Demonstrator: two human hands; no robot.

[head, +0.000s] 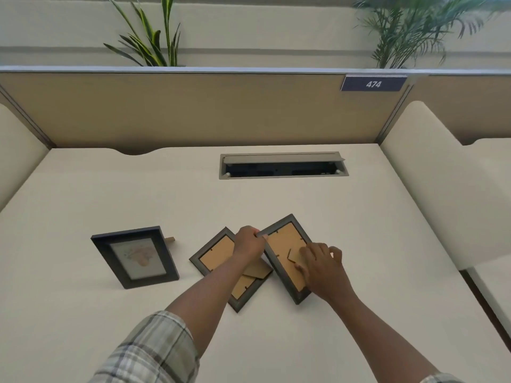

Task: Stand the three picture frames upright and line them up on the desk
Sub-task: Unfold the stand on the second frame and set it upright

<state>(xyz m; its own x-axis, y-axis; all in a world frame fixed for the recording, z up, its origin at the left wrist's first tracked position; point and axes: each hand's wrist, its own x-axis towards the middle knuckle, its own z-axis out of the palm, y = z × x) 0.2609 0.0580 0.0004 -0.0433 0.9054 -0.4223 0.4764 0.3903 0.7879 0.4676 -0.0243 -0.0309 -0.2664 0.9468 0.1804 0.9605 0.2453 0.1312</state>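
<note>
Three dark picture frames are on the cream desk [110, 189]. The left frame [135, 257] stands upright on its brown easel, its picture facing me. The middle frame [215, 254] lies face down, cardboard back up, its stand folded out flat under my left forearm. The right frame [284, 244] also shows its cardboard back and is tilted. My left hand [249, 243] grips that frame's upper left edge. My right hand [322, 265] rests on its back with fingers at the cardboard stand flap.
An open grey cable hatch [283, 165] is set into the desk behind the frames. A tan partition [193, 106] with a "474" label [373, 83] closes the back, plants above it. Cream side panels [431, 172] flank the desk.
</note>
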